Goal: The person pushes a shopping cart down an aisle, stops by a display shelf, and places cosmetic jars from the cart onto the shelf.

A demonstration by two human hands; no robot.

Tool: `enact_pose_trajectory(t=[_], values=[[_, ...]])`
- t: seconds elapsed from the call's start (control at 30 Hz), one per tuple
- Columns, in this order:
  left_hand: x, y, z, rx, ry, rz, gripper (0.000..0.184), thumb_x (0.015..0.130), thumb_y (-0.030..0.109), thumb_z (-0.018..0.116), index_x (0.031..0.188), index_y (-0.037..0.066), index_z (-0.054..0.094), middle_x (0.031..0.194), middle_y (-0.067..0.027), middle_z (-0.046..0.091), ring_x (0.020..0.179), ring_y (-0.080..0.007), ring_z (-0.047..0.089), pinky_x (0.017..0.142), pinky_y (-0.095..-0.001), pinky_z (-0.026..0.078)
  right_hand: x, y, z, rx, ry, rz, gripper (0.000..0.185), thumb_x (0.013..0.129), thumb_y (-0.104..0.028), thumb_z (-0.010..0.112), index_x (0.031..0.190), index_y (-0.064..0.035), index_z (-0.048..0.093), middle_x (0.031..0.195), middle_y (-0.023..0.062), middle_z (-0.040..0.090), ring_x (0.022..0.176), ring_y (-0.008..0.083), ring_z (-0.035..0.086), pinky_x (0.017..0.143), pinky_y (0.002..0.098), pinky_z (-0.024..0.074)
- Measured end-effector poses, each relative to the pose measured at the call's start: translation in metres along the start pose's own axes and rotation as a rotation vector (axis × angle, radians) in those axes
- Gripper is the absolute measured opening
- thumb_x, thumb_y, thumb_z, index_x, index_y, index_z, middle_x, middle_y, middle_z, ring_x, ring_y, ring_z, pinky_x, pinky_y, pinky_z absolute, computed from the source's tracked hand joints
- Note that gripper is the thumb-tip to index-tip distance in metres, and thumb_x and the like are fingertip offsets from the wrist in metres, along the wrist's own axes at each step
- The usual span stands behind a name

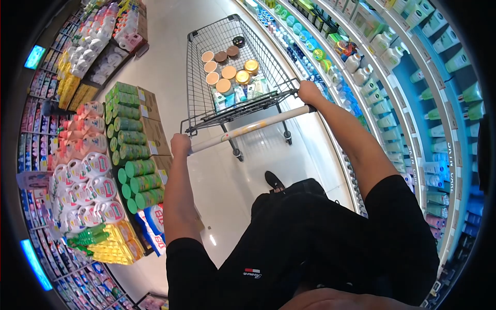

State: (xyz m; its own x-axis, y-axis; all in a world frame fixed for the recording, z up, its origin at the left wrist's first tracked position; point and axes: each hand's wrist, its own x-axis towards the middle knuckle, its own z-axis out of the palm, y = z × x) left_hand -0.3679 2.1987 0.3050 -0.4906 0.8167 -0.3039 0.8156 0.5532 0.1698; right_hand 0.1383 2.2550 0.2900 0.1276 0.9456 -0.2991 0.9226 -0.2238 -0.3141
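Left hand (181, 144) and right hand (309, 93) closed on the cart (253, 128), glossy floor (222, 188) below, full shelves (411, 124) alongside.

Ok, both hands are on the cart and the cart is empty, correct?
Not empty: the head view shows gold-topped jars and brown-topped containers inside the cart. The left hand and right hand are on it, as you say.

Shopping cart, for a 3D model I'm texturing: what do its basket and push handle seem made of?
The basket looks like metal wire, dark grey and fairly dull, judging by its thin, open grid. The push handle is perhaps smooth plastic outside, given its even, pale surface with yellowish printing; its core is hidden.
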Motion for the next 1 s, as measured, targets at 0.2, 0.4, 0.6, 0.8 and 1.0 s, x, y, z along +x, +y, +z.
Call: enact_pose_trajectory(t=[0.2,0.4,0.6,0.8,1.0], values=[[0.051,0.043,-0.020,-0.013,-0.038,-0.012,0.032,0.087,0.022,0.060,0.104,-0.002,0.072,0.108,-0.0276,0.070,0.101,-0.0415,0.069,0.085,-0.0490,0.056,0.061,-0.017,-0.010,-0.025,0.002,0.029,0.021,0.084,-0.009,0.063,0.098,0.0043,0.071,0.101,0.0276,0.071,0.097,0.0404,0.070,0.085,0.0468,0.0562],[0.114,0.065,-0.016,0.014,-0.031,0.012,0.030,0.083,0.018,0.063,0.100,-0.004,0.072,0.103,-0.0270,0.071,0.098,-0.0412,0.071,0.083,-0.0479,0.057,0.130,-0.024,-0.010,-0.046,0.012,-0.015,0.021,0.086,-0.007,0.058,0.098,0.0047,0.071,0.102,0.0284,0.070,0.098,0.0407,0.070,0.085,0.0472,0.0564],[0.175,0.097,-0.029,0.006,-0.023,0.008,0.031,0.082,0.018,0.063,0.101,-0.005,0.072,0.103,-0.0282,0.071,0.098,-0.0420,0.070,0.085,-0.0476,0.056,0.190,-0.053,-0.032,-0.027,0.000,0.031,0.022,0.086,-0.007,0.058,0.099,0.0046,0.071,0.104,0.0279,0.070,0.099,0.0403,0.070,0.086,0.0471,0.0563],[0.227,0.131,-0.043,-0.018,0.032,0.015,0.033,0.082,0.020,0.063,0.099,-0.006,0.071,0.104,-0.0298,0.070,0.100,-0.0424,0.069,0.087,-0.0491,0.055,0.248,-0.081,-0.060,0.020,-0.033,0.071,0.025,0.086,-0.007,0.056,0.103,0.0042,0.071,0.106,0.0273,0.070,0.102,0.0395,0.070,0.089,0.0455,0.0555],[0.280,0.155,-0.054,-0.123,0.057,-0.056,0.035,0.082,0.023,0.062,0.101,-0.004,0.071,0.106,-0.0286,0.070,0.103,-0.0427,0.068,0.090,-0.0483,0.053,0.313,-0.099,-0.067,0.106,-0.008,0.025,0.023,0.085,-0.008,0.056,0.096,0.0073,0.071,0.104,0.0315,0.069,0.100,0.0442,0.068,0.088,0.0500,0.0545]])
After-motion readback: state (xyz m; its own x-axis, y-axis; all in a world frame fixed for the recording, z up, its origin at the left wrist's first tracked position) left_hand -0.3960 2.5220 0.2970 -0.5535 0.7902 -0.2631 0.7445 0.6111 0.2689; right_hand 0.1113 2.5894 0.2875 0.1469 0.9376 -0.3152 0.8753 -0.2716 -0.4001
